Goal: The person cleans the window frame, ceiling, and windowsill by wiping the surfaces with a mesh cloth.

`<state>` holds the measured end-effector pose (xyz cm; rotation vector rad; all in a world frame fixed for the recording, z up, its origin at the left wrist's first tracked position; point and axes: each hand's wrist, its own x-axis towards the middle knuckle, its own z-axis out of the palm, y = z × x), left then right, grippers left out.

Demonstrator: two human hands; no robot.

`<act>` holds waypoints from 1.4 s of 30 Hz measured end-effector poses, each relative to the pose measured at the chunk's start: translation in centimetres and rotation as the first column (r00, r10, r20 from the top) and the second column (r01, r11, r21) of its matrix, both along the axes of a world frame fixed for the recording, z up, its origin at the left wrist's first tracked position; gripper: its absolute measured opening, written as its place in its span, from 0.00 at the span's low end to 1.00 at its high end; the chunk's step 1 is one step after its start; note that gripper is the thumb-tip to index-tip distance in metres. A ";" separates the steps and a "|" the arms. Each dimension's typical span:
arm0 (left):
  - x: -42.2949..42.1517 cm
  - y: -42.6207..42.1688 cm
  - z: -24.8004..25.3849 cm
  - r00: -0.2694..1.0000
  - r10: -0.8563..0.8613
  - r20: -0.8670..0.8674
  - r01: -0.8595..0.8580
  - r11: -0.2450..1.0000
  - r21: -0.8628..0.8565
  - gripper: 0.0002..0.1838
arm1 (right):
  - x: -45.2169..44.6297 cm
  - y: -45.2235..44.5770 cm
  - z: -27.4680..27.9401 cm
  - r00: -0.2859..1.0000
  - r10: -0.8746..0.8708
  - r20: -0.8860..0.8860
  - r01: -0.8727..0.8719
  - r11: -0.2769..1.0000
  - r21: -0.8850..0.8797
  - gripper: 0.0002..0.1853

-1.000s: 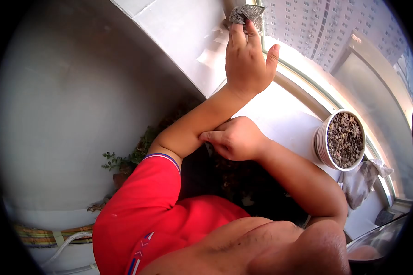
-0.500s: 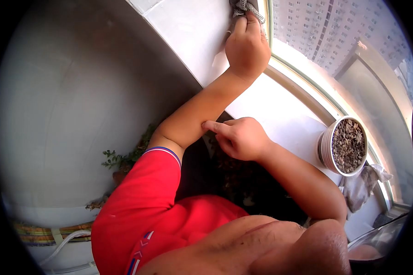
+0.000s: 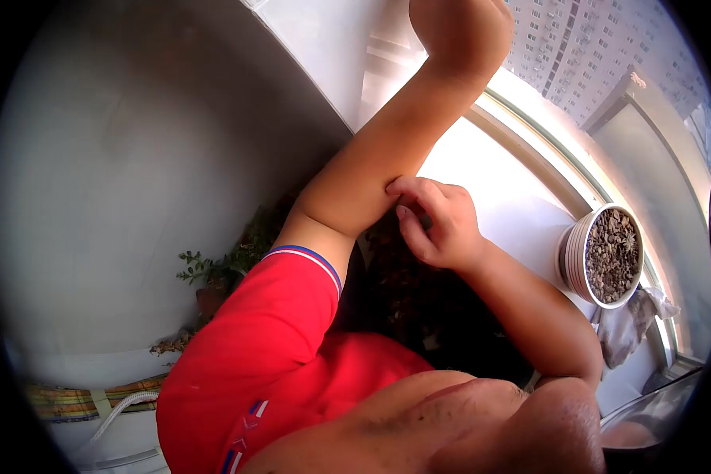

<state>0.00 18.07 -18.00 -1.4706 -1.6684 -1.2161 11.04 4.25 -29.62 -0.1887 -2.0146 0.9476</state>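
My left arm stretches up to the window from a red sleeve (image 3: 284, 308). Only the back of my left hand (image 3: 466, 28) shows at the top edge; its fingers are cut off by the frame, so whatever they hold is hidden. My right hand (image 3: 442, 221) comes in from the right with nothing in it. Its curled index fingertip touches the inner side of my left forearm (image 3: 379, 158) a little past the elbow. The right thumb stands apart from that finger, with its nail showing.
A white ribbed pot (image 3: 577, 265) of dry soil stands on the white sill (image 3: 513, 189) by the window frame (image 3: 545, 158). Behind it lies a crumpled grey cloth (image 3: 628, 324). Green leafy plants (image 3: 249, 245) grow below my left arm, beside a grey wall (image 3: 134, 174).
My left hand has moved up, carrying its fingers and the grey patterned cloth they gripped out of view. My right hand has shifted up and right, its pointing index finger now curled.
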 end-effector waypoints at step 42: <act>-1.0 -0.3 3.2 0.967 -0.241 0.086 0.207 0.935 0.289 0.13 | 0.6 0.2 -0.2 0.978 0.182 -0.102 -0.192 0.977 -0.094 0.31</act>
